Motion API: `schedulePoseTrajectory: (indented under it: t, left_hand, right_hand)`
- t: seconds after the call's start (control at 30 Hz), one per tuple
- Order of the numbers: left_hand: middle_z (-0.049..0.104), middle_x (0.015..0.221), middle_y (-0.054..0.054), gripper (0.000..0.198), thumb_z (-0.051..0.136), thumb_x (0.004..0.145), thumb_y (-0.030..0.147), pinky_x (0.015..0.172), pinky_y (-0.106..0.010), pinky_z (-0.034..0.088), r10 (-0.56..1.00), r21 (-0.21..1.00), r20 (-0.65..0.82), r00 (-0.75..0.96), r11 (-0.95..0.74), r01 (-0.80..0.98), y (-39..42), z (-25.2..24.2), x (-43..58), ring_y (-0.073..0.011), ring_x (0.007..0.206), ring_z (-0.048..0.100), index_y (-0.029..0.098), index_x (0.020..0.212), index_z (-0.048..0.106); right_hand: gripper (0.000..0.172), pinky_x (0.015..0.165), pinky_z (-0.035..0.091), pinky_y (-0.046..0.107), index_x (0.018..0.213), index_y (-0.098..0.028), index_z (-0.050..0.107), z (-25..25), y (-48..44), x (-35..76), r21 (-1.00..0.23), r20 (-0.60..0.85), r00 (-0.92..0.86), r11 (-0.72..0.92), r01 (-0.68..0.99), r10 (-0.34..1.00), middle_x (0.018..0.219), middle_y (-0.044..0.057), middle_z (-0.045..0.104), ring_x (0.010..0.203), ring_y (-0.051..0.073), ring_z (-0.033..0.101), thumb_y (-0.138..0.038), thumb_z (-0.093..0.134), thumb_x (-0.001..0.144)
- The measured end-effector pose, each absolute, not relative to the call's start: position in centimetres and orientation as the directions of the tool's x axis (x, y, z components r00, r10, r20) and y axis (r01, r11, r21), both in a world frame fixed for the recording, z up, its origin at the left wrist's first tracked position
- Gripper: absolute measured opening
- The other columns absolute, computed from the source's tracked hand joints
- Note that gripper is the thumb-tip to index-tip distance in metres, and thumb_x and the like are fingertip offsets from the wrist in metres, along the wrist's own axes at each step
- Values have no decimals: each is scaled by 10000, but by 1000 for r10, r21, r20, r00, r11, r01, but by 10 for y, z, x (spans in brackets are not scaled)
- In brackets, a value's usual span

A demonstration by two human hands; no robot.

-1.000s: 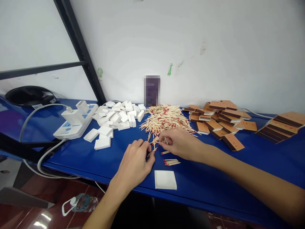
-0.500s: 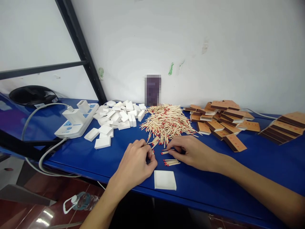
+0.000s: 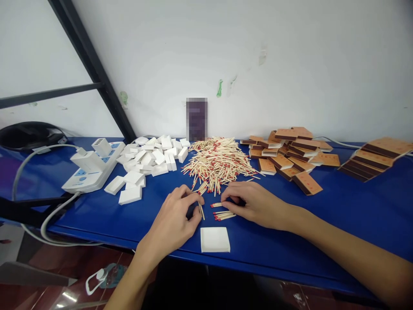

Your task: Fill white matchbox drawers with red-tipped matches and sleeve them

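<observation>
A big heap of red-tipped matches lies on the blue table against the wall. My left hand rests in front of it, fingers closed in a pinch on a couple of matches. My right hand lies just to the right, fingers curled down onto a small row of matches set apart from the heap. A white empty match tray sits near the front edge, below both hands.
A pile of white trays lies left of the heap, beside a white power strip with cables. Orange-brown matchbox sleeves are scattered right, more stacked at far right. A black metal frame crosses the left.
My right hand drew back from the heap's edge to the small row of matches. My left hand stayed put, still pinching matches. The view shifted slightly.
</observation>
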State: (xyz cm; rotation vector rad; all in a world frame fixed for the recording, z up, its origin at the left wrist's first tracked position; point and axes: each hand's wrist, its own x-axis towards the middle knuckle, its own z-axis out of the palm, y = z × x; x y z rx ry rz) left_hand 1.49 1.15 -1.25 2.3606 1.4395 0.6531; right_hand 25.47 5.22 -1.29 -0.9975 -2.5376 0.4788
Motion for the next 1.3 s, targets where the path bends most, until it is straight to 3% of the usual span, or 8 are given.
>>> schedulePoseTrajectory:
  t: [0.13,0.3,0.53,0.7,0.97,1.3]
  left_hand:
    - [555,925,-28,139,531,875,138,717,-320,470,910,486,213,355,-414,770,12,-10,18,-195,846,580,217,890,644]
    - [541,909,-17,104,531,891,143,736,-329,455,917,482,200,346,-400,780,12,-11,18,-186,820,573,210,860,604]
    - [540,939,-31,105,488,947,156,806,-376,445,914,422,227,336,-403,812,12,-16,18,-215,890,550,205,904,570]
    - [558,938,-28,133,468,995,205,794,-378,422,896,376,205,393,-443,814,13,-15,19,-224,895,534,216,941,590]
    - [566,955,-19,120,496,1001,223,810,-378,406,886,387,216,411,-464,797,14,-17,19,-220,905,526,213,921,584]
    - [568,979,-30,220,420,1034,227,841,-377,403,863,447,217,456,-503,740,11,-14,19,-215,940,529,209,995,636]
  right_hand:
    - [154,602,337,262,836,-203,659,-11,55,259,-436,202,-690,695,572,695,694,-18,551,640,129,488,-261,561,940]
    - [156,605,328,263,810,-198,647,-8,52,258,-454,191,-706,699,553,682,679,-28,529,622,120,466,-230,553,931]
    - [130,639,341,276,875,-207,665,-3,48,256,-481,132,-731,688,544,670,723,-26,540,652,128,468,-272,569,933]
    - [106,688,366,293,910,-212,651,2,45,257,-468,94,-728,675,570,679,778,-24,551,692,137,494,-295,670,848]
    - [90,705,399,289,934,-206,706,-11,44,245,-508,214,-711,698,505,670,814,-7,593,717,133,526,-245,664,864]
    - [122,712,430,296,972,-182,733,-20,43,240,-421,335,-695,762,493,636,827,23,620,764,159,574,-247,679,884]
